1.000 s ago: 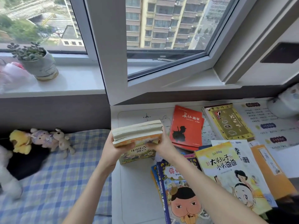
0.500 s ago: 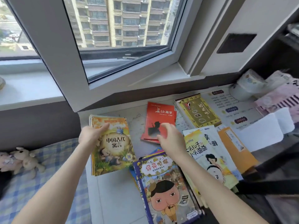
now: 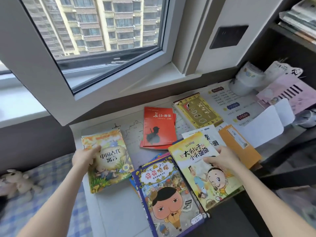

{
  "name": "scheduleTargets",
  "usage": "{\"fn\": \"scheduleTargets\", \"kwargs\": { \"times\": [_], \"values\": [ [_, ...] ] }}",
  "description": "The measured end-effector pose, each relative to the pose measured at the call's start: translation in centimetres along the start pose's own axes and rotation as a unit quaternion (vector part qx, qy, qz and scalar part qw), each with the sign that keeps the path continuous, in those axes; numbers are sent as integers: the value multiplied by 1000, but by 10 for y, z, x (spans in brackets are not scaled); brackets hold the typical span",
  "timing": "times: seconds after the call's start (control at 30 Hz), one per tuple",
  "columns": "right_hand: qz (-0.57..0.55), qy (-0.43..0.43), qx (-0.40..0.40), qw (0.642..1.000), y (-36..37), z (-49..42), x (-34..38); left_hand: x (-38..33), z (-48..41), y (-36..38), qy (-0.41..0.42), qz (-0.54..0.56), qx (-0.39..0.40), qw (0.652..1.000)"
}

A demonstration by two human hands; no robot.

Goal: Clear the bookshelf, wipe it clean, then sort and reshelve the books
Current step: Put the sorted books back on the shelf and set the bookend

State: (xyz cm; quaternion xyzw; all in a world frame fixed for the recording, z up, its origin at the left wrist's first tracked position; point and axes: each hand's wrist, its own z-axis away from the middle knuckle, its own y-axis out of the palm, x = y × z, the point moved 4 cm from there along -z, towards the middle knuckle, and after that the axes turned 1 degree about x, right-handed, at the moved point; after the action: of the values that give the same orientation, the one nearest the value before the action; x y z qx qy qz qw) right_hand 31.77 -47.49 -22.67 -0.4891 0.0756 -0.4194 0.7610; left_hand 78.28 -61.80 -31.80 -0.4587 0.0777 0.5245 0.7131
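Note:
Several books lie spread on the white desk under the window. My left hand grips the left edge of a small stack topped by an orange-green fable book, thumb on the cover. My right hand holds the yellow cartoon book at its right edge, thumb lying on the cover. A purple detective book sits between the two, partly under the yellow one. Behind them lie a red book and a gold-green book. The dark bookshelf stands at the right.
An orange book and a white book lie beneath the yellow one. Far right: white cards, a paper roll, a pink item. A checked bed with a plush toy adjoins on the left.
The stack I held up in both hands now lies flat on the desk's left side. My right hand let go and moved right onto the yellow cartoon book. The view swung right.

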Motion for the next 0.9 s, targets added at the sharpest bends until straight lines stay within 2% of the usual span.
{"fn": "scheduleTargets", "kwargs": {
  "times": [0.13,0.23,0.33,0.43,0.53,0.67,0.77,0.9],
  "values": [
    [-29,-77,-32,996,-7,12,12,14,7,-6,-15,62,31,997],
    [-169,-159,-44,972,-19,30,46,16,12,-9,-24,106,29,994],
    [-314,-201,-28,928,-26,48,113,17,18,-11,-56,160,45,984],
    [-387,-192,44,901,11,51,185,20,21,-10,-77,253,70,962],
    [-353,-161,111,915,89,47,234,19,27,-11,-103,316,54,942],
    [-315,-101,140,933,179,35,254,21,29,-17,-98,267,16,959],
    [-283,-92,121,947,202,29,259,22,34,-17,-89,240,17,967],
    [-229,-131,98,960,203,35,267,19,36,-15,-85,236,0,968]
  ]
}}
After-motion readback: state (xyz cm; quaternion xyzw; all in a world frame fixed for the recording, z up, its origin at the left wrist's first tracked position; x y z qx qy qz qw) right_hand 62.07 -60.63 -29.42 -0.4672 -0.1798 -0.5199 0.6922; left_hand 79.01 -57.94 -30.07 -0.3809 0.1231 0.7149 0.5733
